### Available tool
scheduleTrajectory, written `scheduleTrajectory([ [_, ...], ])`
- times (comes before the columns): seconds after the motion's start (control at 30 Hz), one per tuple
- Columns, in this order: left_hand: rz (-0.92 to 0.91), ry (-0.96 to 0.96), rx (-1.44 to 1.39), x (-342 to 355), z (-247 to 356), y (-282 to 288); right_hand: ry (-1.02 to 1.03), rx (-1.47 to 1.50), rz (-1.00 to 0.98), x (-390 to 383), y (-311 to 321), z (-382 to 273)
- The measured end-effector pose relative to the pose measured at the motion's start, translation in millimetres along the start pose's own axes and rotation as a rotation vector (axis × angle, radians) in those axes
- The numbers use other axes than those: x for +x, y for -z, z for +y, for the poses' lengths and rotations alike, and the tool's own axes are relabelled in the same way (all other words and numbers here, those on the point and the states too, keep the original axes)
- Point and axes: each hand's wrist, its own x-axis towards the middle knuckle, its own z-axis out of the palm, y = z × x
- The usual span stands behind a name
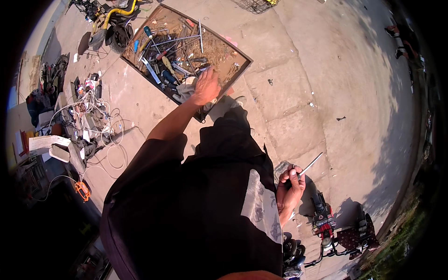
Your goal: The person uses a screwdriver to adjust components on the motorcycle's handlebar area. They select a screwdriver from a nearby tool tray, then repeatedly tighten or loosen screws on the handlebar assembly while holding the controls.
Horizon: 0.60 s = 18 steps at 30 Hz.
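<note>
A shallow square tray (pixel 243 68) with dark raised edges lies on the ground, holding a jumble of hand tools. My left hand (pixel 206 87) reaches over its near corner, fingers bent down among the tools and partly hidden. Beside that wrist is a crumpled grey cloth (pixel 187 88). Farther into the tray lie a green-handled screwdriver (pixel 148 32), a bright metal bar (pixel 151 71) and a thin T-shaped rod (pixel 201 37). Low on the right, my right hand (pixel 290 189) is closed around a screwdriver (pixel 311 163); its silver shaft points up and right, while the fingers cover most of its handle.
Concrete ground spreads around the tray. Tangled white cables (pixel 88 105) and scrap lie to the left, with an orange object (pixel 82 191) below. A machine with a yellow tube (pixel 112 16) stands beyond the tray. A red two-wheeler (pixel 323 221) is parked at lower right.
</note>
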Motion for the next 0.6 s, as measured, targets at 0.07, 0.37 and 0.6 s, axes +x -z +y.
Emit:
scheduleTrajectory([
  [0.07, -0.068, 0.123, -0.032, 31.8, -11.1, -10.1, 0.012, -0.051, -0.034, 9.2, -23.7, -2.5],
  [0.37, -0.082, -0.003, -0.037, 19.3, -0.4, -31.4, -0.006, -0.214, -0.043, 24.3, -89.5, 1.2],
  [0.6, -0.046, -0.159, -0.187, -10.6, 9.9, 1.9, -0.095, -0.294, -0.106, 34.1, -111.9, 5.4],
])
